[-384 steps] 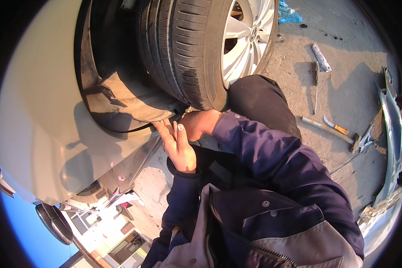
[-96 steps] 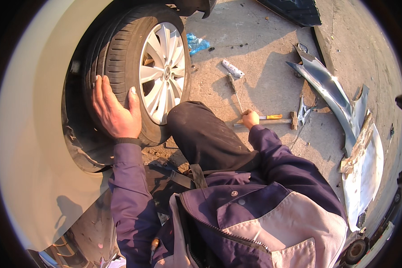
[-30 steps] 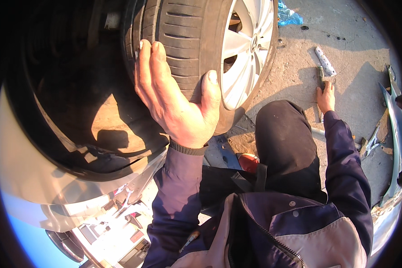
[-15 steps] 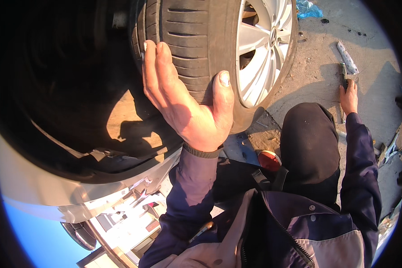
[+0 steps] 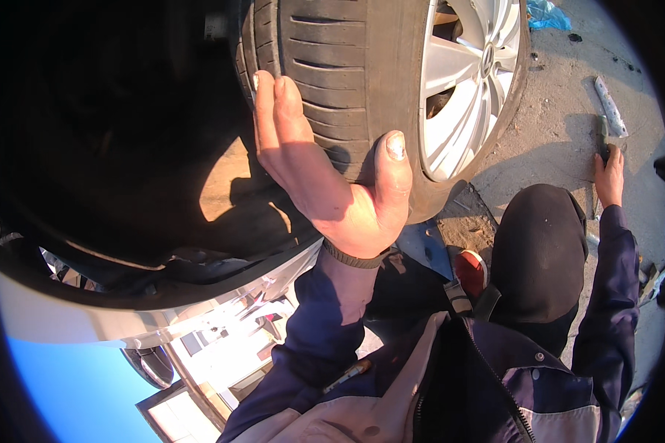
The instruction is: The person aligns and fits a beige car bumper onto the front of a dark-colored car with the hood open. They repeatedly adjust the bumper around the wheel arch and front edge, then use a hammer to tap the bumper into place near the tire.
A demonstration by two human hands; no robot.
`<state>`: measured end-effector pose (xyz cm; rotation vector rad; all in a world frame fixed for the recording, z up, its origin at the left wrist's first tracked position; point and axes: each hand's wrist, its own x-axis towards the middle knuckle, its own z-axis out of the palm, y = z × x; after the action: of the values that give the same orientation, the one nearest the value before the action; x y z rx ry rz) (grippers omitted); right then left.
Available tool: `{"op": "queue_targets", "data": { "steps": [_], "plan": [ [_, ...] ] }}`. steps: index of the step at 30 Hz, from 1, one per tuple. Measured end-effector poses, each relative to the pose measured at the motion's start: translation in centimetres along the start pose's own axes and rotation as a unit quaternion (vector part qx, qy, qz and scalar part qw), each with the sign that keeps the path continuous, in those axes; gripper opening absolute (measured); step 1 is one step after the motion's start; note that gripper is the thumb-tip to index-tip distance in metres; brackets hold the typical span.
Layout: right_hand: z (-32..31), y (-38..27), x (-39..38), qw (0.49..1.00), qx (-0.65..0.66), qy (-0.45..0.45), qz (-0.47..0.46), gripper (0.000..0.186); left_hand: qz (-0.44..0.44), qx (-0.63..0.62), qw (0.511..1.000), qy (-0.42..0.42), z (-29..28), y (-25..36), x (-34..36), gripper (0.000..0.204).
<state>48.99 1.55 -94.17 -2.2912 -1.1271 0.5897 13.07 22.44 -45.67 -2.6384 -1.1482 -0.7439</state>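
The left hand (image 5: 332, 177) was laid flat and open against the tread of the mounted tyre (image 5: 347, 81), gripping nothing. The right hand (image 5: 608, 177) was closed loosely on a grey tool (image 5: 603, 136) on the ground. Work at the wheel seemed barely begun.

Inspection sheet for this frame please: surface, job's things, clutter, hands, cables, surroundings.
Surface: sandy concrete ground, sunlit.
Job's things: car tyre on a silver alloy wheel; grey tool on the ground.
Clutter: silver tube-like object; blue scrap.
Hands: left hand flat on the tyre tread, thumb spread; right hand at the tool, grip unclear.
Cables: nothing seen.
Surroundings: dark wheel arch, white car body.
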Motion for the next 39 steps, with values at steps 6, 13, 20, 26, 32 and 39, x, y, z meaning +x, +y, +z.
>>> {"op": "queue_targets", "data": {
  "steps": [6, 13, 20, 26, 32, 39],
  "plan": [
    [0.1, 0.1, -0.1, 1.0, 0.012, -0.008, 0.0, 0.045, 0.0, 0.018, 0.999, -0.027, -0.6, 0.2, 0.4, 0.089],
    [0.1, -0.6, 0.2, 1.0, 0.003, 0.001, 0.004, 0.049, -0.009, 0.007, 0.999, 0.033, 0.2, 0.0, 0.1, 0.087],
    [-0.3, -1.2, 1.9, 0.998, -0.018, -0.044, 0.039, 0.054, 0.002, -0.006, 0.998, 0.062, 0.4, 0.2, 0.0, 0.084],
    [-0.5, -3.0, -1.4, 0.993, -0.021, -0.01, 0.117, 0.035, 0.002, -0.008, 0.997, 0.079, 0.5, 0.0, 0.1, 0.082],
    [-3.0, -3.3, -10.9, 0.979, 0.087, -0.041, 0.18, 0.033, 0.002, 0.001, 0.997, 0.079, -0.1, 0.7, 0.4, 0.079],
    [-4.7, -0.3, -14.1, 0.975, 0.076, -0.033, 0.204, 0.04, -0.006, 0.004, 0.997, 0.077, -0.7, 1.3, 0.4, 0.078]
  ]
}}
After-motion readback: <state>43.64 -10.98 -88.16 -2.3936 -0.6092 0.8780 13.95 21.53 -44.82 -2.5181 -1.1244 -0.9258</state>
